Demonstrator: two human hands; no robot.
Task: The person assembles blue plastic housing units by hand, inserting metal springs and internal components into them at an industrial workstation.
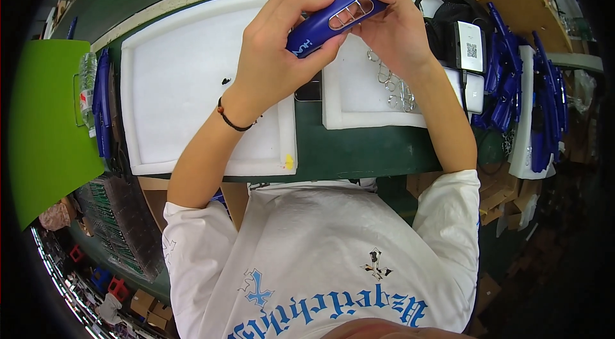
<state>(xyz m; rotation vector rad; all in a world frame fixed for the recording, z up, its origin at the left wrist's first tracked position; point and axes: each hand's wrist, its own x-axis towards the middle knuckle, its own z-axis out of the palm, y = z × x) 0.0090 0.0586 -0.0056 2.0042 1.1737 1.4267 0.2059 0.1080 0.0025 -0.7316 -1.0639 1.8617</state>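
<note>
A long blue plastic housing (315,26) is held up at a slant between my two hands, above the gap between two white foam-edged trays. It has an oval opening with a shiny metal rim, and fingers show through the wire bars across it. My left hand (272,44) grips the lower left end, thumb and fingers on either side. My right hand (400,31) holds the upper right end, its thumb pressed on the top edge near the opening; its other fingers are partly hidden behind the housing. Several bent silver wire pieces (398,90) lie in the right tray, below my right hand.
The left tray (289,137) holds a small black bit (226,81). Beside the right tray (333,111) are a white device (471,46) with a black cable, a black bag (448,15) and piled blue housings (506,79). A plastic bottle (86,92) stands far left.
</note>
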